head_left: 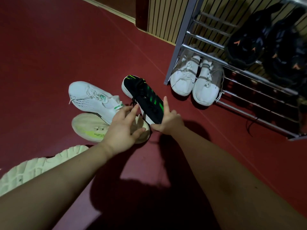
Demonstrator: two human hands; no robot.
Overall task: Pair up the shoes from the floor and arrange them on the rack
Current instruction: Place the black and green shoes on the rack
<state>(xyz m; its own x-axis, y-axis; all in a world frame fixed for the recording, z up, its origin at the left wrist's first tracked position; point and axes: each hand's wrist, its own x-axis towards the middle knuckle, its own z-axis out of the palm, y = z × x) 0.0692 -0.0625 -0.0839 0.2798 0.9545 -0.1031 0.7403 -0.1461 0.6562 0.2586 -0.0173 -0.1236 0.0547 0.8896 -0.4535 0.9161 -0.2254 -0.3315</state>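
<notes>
gripping black shoe (144, 95) by the heel with right hand (167, 123), left hand (124, 128) loose and open alongside; gotta hunt down its match next

Dark red floor (49, 47) fills most of view, smooth, slightly glossy. Thin pale seam line (132, 40) runs diagonally across it from top centre toward lower right. Pale skirting board (106, 8) edges floor at top left. Dark red upright post (142, 12) stands at top centre, at skirting's right end. Beige wall panel (166, 19) with dark vertical slats sits just right of post. Broad dark shadow (149, 188) lies on floor at bottom centre.
</notes>
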